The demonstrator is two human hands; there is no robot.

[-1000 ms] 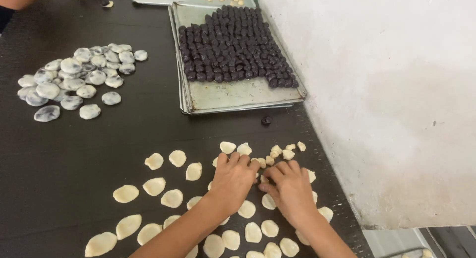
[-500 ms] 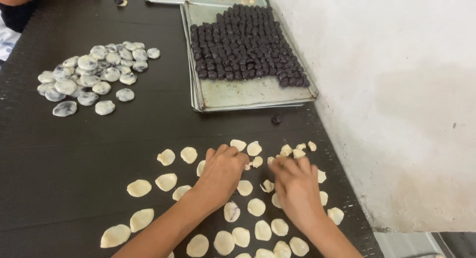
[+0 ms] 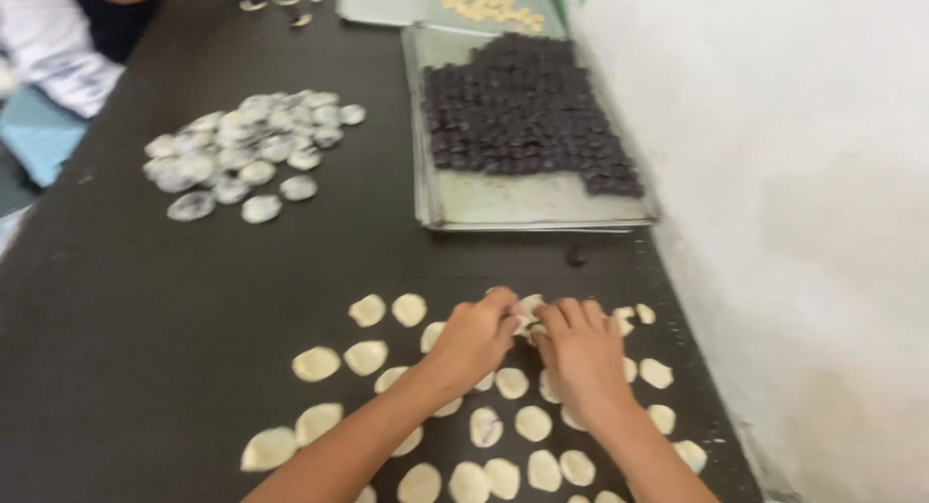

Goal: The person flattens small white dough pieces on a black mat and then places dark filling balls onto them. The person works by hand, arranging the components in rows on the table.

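On a long dark surface, pale flattened dough discs lie spread in loose rows, near to but mostly apart from one another. The left hand and right hand meet fingertip to fingertip over a small dough piece at the far edge of the rows. Both hands are curled around it, the left hand's grip closing from the left and the right hand's from the right, so the piece sits pinched between the two sets of fingertips, just above the surface.

The risks appear modest. Both forearms pass low over the discs lying nearer the body, and a dropped wrist could smear or stick to them. Too hard a pinch might tear the thin dough.

Farther back, a heap of greyish discs sits to the left, and a metal tray of dark round balls stands to the right, beside a white wall.
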